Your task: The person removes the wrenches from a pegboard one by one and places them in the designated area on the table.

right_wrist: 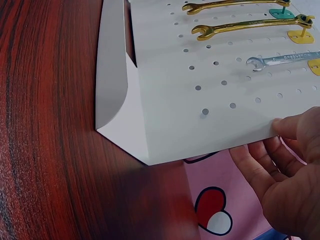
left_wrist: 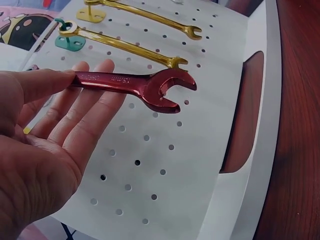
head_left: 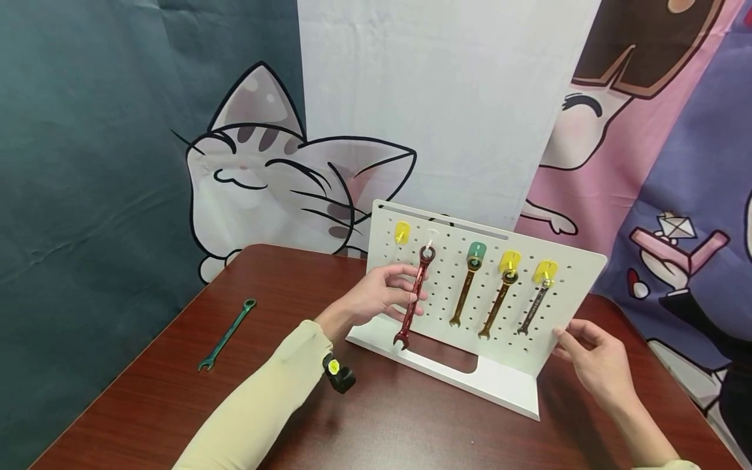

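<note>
A person's left-hand grip (head_left: 378, 295) pinches a red wrench (head_left: 418, 277) before a white pegboard (head_left: 443, 297); the right-hand grip (head_left: 600, 367) pinches the pegboard's right edge. 3 hung wrenches (head_left: 497, 305) line the pegboard; 1 green wrench (head_left: 228, 335) lies on the bench (head_left: 423, 434), left of the pegboard.

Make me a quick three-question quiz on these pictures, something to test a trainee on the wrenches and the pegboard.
1. What does the left grip hold? A) a gold wrench; B) the red wrench; C) the silver wrench.
2. True or false: the right grip pinches an edge of the pegboard.
3. Fill in: the green wrench lies on the ____, off the pegboard.

Key: 1. B. 2. True. 3. Table.
</note>
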Available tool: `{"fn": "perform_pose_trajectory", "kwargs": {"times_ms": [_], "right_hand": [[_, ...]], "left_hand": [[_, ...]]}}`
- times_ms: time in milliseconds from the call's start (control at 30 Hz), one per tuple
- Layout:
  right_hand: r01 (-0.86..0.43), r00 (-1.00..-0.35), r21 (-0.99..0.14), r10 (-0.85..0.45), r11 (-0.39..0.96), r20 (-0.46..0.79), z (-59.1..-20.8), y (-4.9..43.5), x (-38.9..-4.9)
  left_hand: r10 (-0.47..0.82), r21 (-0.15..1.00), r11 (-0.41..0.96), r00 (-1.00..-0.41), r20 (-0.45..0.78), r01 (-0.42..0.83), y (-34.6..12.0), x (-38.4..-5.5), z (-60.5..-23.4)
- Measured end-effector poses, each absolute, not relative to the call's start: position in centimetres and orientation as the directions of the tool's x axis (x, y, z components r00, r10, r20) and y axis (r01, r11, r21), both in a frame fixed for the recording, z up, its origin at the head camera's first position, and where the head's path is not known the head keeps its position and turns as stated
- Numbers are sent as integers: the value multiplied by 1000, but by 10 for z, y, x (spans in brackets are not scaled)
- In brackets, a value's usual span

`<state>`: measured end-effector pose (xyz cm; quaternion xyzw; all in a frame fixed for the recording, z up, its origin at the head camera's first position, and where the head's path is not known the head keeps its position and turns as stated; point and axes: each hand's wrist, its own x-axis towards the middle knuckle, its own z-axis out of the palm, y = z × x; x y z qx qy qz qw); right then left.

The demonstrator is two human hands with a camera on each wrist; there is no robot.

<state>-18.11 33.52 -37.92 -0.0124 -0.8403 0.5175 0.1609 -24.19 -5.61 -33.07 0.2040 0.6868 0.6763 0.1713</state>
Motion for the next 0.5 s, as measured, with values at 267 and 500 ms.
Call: {"fn": "perform_pose_trajectory", "kwargs": {"times_ms": [267, 500], "right_hand": [[-139, -948, -877, 194, 460, 252, -380, 335, -181], [-154, -947, -877, 186, 454, 262, -381, 336, -181]], "left_hand": [[532, 1000, -28, -846, 24, 11, -59, -238, -325], [545, 1000, -29, -838, 17, 2, -61, -235, -321]]}}
